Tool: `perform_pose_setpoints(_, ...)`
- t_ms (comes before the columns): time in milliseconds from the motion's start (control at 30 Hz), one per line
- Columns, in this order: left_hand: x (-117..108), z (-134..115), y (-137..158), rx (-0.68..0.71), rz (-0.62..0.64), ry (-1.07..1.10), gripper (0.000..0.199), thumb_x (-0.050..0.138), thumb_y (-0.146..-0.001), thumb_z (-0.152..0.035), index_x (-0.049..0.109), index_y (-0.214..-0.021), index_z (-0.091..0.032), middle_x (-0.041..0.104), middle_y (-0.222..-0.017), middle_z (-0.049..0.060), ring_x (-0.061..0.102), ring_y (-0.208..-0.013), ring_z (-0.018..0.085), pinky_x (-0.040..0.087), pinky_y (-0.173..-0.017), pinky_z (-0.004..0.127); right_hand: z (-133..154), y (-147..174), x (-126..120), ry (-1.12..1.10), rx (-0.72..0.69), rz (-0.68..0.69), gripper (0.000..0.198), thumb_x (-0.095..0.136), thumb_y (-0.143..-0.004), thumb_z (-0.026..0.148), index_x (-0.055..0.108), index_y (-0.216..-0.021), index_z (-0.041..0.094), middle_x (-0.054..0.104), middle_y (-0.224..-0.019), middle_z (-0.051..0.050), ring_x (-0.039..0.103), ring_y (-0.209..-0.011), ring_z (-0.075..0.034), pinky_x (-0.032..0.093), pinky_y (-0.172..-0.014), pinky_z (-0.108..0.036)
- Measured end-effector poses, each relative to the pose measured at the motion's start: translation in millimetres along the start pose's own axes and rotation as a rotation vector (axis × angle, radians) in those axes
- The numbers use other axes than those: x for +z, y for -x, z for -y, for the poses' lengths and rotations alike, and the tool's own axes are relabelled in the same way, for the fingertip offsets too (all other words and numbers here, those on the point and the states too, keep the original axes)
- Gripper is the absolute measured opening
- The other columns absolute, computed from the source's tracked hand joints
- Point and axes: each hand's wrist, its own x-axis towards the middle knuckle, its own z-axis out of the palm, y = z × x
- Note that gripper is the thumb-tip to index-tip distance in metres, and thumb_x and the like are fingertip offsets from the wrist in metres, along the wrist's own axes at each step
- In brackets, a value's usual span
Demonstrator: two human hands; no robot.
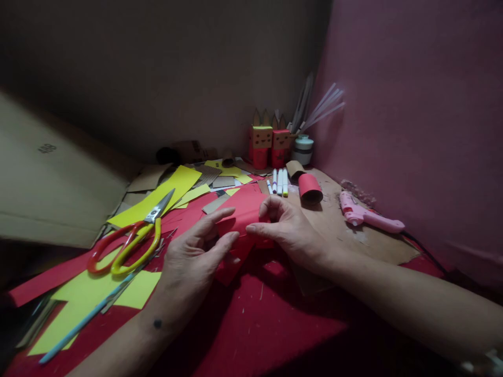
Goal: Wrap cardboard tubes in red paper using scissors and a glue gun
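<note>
My right hand (288, 228) pinches a piece of red paper (244, 219) between thumb and bent fingers, above the front of the table. At the paper's left side is my left hand (200, 254), its thumb and index finger apart; its lower fingers are partly hidden behind the thumb. Left of that hand lie scissors (151, 214) with one red and one yellow handle, their blades pointing away. A light-blue pencil-like stick (88, 319) rests on yellow paper cutouts (84, 290). Beyond my hands, more red paper (192, 209) is spread out.
Several markers (280, 181) lie near a red-covered cardboard tube (310, 188). A pink glue gun (367, 213) with a cord is at the right. Two red tube figures (260, 146) stand behind, beside a jar (302, 150). A large cardboard box (58, 173) stands left.
</note>
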Motion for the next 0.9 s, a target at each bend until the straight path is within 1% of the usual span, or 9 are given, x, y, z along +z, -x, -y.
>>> perform_pose_setpoints(67, 0, 0, 1, 0.031, 0.008, 0.012, 0.05, 0.076, -0.067, -0.024, 0.064, -0.115, -0.027, 0.072, -0.095, 0.002, 0.065, -0.059, 0.014, 0.058, -0.057, 0.024, 1, 1, 2, -0.059, -0.021, -0.012, 0.028, 0.076, -0.063, 0.021, 0.051, -0.075, 0.02, 0.05, -0.072, 0.005, 0.048, -0.064, -0.009, 0.041, -0.057, -0.023)
perform_pose_setpoints(167, -4, -2, -1, 0.041, 0.044, 0.021, 0.058, 0.075, -0.068, -0.021, 0.058, -0.123, -0.027, 0.07, -0.079, -0.001, 0.062, -0.051, 0.011, 0.057, -0.054, 0.023, 3, 1, 1, -0.139, -0.034, 0.024, 0.032, 0.073, -0.065, 0.015, 0.051, -0.087, 0.023, 0.053, -0.078, 0.005, 0.052, -0.066, -0.009, 0.043, -0.058, -0.023)
perform_pose_setpoints(233, -6, -3, -3, 0.002, 0.097, 0.075, 0.065, 0.074, -0.068, -0.021, 0.053, -0.128, -0.03, 0.067, -0.077, -0.002, 0.063, -0.053, 0.012, 0.058, -0.054, 0.024, 3, 1, 0, -0.144, -0.069, 0.038, 0.034, 0.071, -0.067, 0.013, 0.051, -0.092, 0.024, 0.055, -0.082, 0.004, 0.055, -0.069, -0.01, 0.045, -0.06, -0.023)
perform_pose_setpoints(367, -6, -2, -6, -0.093, 0.199, 0.132, 0.077, 0.075, -0.068, -0.026, 0.04, -0.136, -0.036, 0.067, -0.09, 0.001, 0.064, -0.048, 0.014, 0.055, -0.045, 0.026, -1, 4, 4, -0.109, -0.118, 0.052, 0.035, 0.067, -0.07, 0.011, 0.05, -0.098, 0.025, 0.058, -0.083, 0.004, 0.057, -0.07, -0.01, 0.048, -0.063, -0.025)
perform_pose_setpoints(433, -5, 1, -6, -0.135, 0.192, 0.109, 0.079, 0.074, -0.069, -0.029, 0.036, -0.137, -0.038, 0.068, -0.082, 0.001, 0.062, -0.043, 0.015, 0.051, -0.039, 0.024, -4, 6, 8, -0.079, -0.136, 0.082, 0.035, 0.063, -0.074, 0.011, 0.049, -0.103, 0.025, 0.06, -0.081, 0.003, 0.058, -0.071, -0.011, 0.048, -0.064, -0.026)
perform_pose_setpoints(533, -3, 3, -6, -0.161, 0.171, 0.11, 0.073, 0.073, -0.071, -0.027, 0.04, -0.135, -0.039, 0.069, -0.073, 0.001, 0.058, -0.04, 0.012, 0.048, -0.038, 0.022, -5, 9, 11, -0.057, -0.161, 0.12, 0.035, 0.06, -0.076, 0.01, 0.05, -0.106, 0.025, 0.061, -0.086, 0.002, 0.059, -0.079, -0.013, 0.048, -0.07, -0.027)
perform_pose_setpoints(667, -6, 3, -7, -0.146, 0.148, 0.094, 0.066, 0.074, -0.07, -0.027, 0.047, -0.13, -0.037, 0.068, -0.069, -0.001, 0.056, -0.041, 0.01, 0.047, -0.041, 0.02, -2, 8, 8, -0.106, -0.126, 0.138, 0.033, 0.061, -0.073, 0.01, 0.054, -0.102, 0.024, 0.06, -0.099, 0.0, 0.059, -0.088, -0.013, 0.048, -0.075, -0.028)
perform_pose_setpoints(833, -8, 0, -9, -0.111, 0.079, 0.038, 0.066, 0.076, -0.068, -0.027, 0.05, -0.128, -0.034, 0.065, -0.067, -0.004, 0.055, -0.043, 0.008, 0.047, -0.042, 0.017, 3, 7, 1, -0.089, 0.003, 0.187, 0.032, 0.058, -0.072, 0.007, 0.059, -0.1, 0.023, 0.059, -0.082, 0.001, 0.058, -0.079, -0.014, 0.048, -0.07, -0.028)
perform_pose_setpoints(900, -6, 0, -8, -0.075, 0.073, 0.006, 0.065, 0.075, -0.068, -0.027, 0.051, -0.128, -0.033, 0.067, -0.072, -0.003, 0.054, -0.043, 0.007, 0.048, -0.042, 0.017, 1, 7, 3, -0.108, 0.007, 0.185, 0.035, 0.061, -0.072, 0.01, 0.057, -0.104, 0.023, 0.061, -0.084, 0.0, 0.059, -0.081, -0.015, 0.049, -0.071, -0.03)
